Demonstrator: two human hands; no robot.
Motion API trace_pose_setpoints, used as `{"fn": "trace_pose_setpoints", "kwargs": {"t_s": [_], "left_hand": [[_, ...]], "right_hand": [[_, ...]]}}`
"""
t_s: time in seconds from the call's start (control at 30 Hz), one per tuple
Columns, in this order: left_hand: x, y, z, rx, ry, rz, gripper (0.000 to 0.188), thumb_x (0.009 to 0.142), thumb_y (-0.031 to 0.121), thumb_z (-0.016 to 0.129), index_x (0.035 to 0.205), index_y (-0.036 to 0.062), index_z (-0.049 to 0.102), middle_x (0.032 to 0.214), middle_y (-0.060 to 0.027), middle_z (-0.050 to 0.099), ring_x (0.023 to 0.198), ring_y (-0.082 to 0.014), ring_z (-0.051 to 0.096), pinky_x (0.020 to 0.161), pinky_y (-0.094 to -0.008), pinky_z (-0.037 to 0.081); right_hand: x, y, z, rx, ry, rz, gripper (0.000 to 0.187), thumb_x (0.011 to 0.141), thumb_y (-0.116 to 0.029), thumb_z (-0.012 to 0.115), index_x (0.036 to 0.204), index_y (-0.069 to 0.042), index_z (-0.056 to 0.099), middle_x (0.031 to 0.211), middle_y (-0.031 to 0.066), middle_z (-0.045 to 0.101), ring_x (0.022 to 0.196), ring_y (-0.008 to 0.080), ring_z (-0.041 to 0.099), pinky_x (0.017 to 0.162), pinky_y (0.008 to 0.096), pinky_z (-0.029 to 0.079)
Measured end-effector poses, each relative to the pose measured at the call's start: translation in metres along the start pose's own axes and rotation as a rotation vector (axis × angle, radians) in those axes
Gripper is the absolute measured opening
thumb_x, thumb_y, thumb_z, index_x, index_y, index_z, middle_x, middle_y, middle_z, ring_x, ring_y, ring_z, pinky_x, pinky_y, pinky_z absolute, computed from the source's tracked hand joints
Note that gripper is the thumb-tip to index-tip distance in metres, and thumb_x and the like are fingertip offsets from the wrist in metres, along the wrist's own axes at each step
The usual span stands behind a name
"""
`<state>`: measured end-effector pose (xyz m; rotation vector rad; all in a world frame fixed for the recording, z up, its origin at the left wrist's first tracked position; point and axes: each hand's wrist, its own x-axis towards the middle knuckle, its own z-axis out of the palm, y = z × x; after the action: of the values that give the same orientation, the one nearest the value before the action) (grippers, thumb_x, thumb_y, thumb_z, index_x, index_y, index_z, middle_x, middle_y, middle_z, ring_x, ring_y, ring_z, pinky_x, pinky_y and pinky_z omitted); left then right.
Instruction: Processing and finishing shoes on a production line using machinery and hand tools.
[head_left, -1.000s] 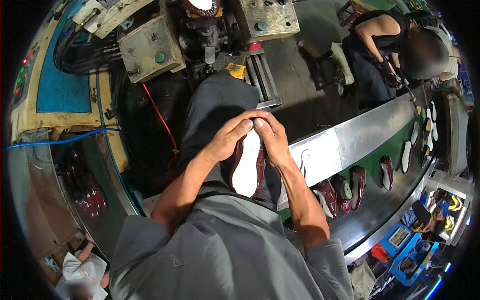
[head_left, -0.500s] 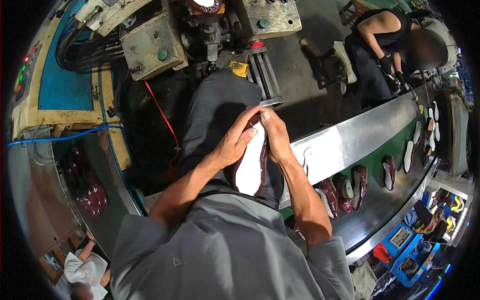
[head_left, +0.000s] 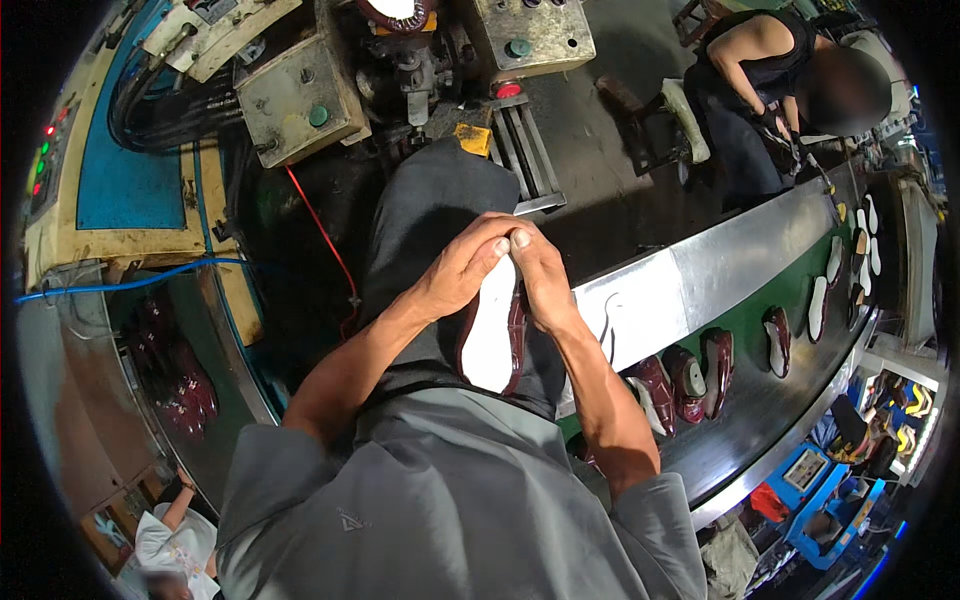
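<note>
A dark red shoe upper (head_left: 517, 345) with a white insole (head_left: 490, 330) facing up rests on my lap, its toe pointing away from me. My left hand (head_left: 462, 262) wraps around the toe end from the left, its thumb pressed on the white insole. From the other side my right hand (head_left: 540, 270) grips the same end, its thumb beside the left thumb. Both hands meet over the tip and hide most of it. The wider heel end lies uncovered near my waist.
To the right, a green conveyor (head_left: 745, 345) with a metal edge (head_left: 690, 280) carries several dark red shoes (head_left: 718, 372) and white insoles. A machine with control boxes (head_left: 305, 100) stands ahead. A co-worker (head_left: 750, 100) bends over at the far right. More shoes (head_left: 180, 385) lie on the left.
My fingers have closed further over the toe, and my right thumb has shifted down onto the insole's tip. The shoe has moved slightly left in view.
</note>
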<state>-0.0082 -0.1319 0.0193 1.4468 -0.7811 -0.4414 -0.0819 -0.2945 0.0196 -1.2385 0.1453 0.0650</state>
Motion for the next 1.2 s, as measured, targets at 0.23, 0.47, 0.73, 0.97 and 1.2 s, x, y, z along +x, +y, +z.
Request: {"fn": "trace_pose_setpoints", "kwargs": {"t_s": [0.23, 0.47, 0.73, 0.97, 1.2], "left_hand": [[0.008, 0.007, -0.015, -0.43, -0.149, -0.206, 0.043, 0.114, 0.022, 0.057, 0.149, -0.0017, 0.06, 0.15, -0.0143, 0.059, 0.142, -0.0268, 0.054, 0.123, -0.0397, 0.039], [0.003, 0.02, -0.003, 0.087, 0.007, 0.072, 0.036, 0.107, 0.021, 0.069, 0.137, 0.0002, 0.068, 0.14, -0.0182, 0.065, 0.134, -0.0362, 0.061, 0.117, -0.0461, 0.045], [0.006, 0.022, -0.013, -0.109, -0.068, -0.01, 0.031, 0.108, 0.021, 0.069, 0.129, -0.0005, 0.073, 0.139, -0.014, 0.068, 0.137, -0.0279, 0.059, 0.119, -0.0437, 0.043], [0.009, 0.019, -0.015, -0.547, -0.154, -0.44, 0.026, 0.108, 0.014, 0.062, 0.131, 0.001, 0.066, 0.126, -0.0073, 0.063, 0.124, -0.0215, 0.06, 0.116, -0.0359, 0.042], [0.015, 0.025, -0.019, -0.214, -0.273, -0.126, 0.044, 0.108, 0.012, 0.055, 0.15, -0.0002, 0.058, 0.151, -0.0132, 0.055, 0.145, -0.026, 0.049, 0.126, -0.0388, 0.034]], "right_hand": [[0.002, -0.014, -0.005, 0.142, -0.05, 0.105, 0.051, 0.12, -0.041, 0.045, 0.143, 0.0, 0.062, 0.139, 0.009, 0.064, 0.129, 0.0187, 0.058, 0.116, 0.0346, 0.042], [0.004, -0.01, -0.013, 0.202, -0.143, 0.034, 0.052, 0.118, -0.043, 0.046, 0.147, -0.003, 0.06, 0.159, 0.015, 0.051, 0.148, 0.0259, 0.047, 0.125, 0.0398, 0.033], [-0.003, -0.011, -0.014, 0.198, -0.142, 0.009, 0.056, 0.116, -0.047, 0.051, 0.148, -0.002, 0.059, 0.163, 0.0178, 0.048, 0.152, 0.0273, 0.044, 0.127, 0.0409, 0.032], [-0.008, -0.021, -0.01, 0.033, -0.159, -0.054, 0.055, 0.115, -0.039, 0.055, 0.154, 0.0, 0.054, 0.158, 0.0132, 0.051, 0.147, 0.0248, 0.047, 0.124, 0.0393, 0.034], [-0.014, -0.006, -0.008, -0.153, 0.0, -0.028, 0.042, 0.115, -0.028, 0.054, 0.146, 0.0, 0.06, 0.148, 0.0128, 0.06, 0.141, 0.0241, 0.053, 0.119, 0.0385, 0.04]]}}
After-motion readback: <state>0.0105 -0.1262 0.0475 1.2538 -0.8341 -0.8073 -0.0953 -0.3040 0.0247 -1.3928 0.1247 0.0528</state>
